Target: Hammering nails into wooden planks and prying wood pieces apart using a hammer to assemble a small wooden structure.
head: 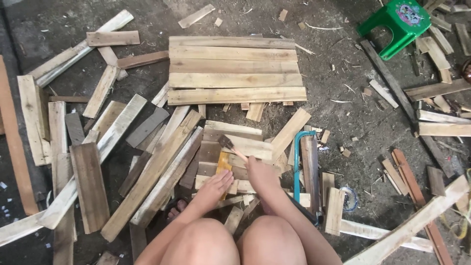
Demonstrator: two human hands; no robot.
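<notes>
Left hand [214, 187]: flat, fingers spread and unclenched, pressing down on a small yellow strip [223, 166]; seemingly there to pin the strip so it cannot jump.
Right hand [260, 175]: clenched round the handle of a hammer [230, 146], head raised just above and beyond the strip, handle slanting back toward the wrist.
Strip: lying on a low stack of short boards [230, 147] directly ahead of the knees, one end under the left fingers, far end close below the hammer head.
Stack: serves as a raised bench, keeping work within reach while squatting.
Saw [300, 167]: teal frame, laid just right of the stack, beside the right forearm, handy but untouched.
Panel [235, 68]: planks set edge to edge farther out on the floor [343, 113], well apart from both hands.
Loose planks [147, 172]: fanned to the left, some leaning over one another.
Stool [400, 24]: green, top right, far off.
Nail: too small to tell whether one stands in the strip.
</notes>
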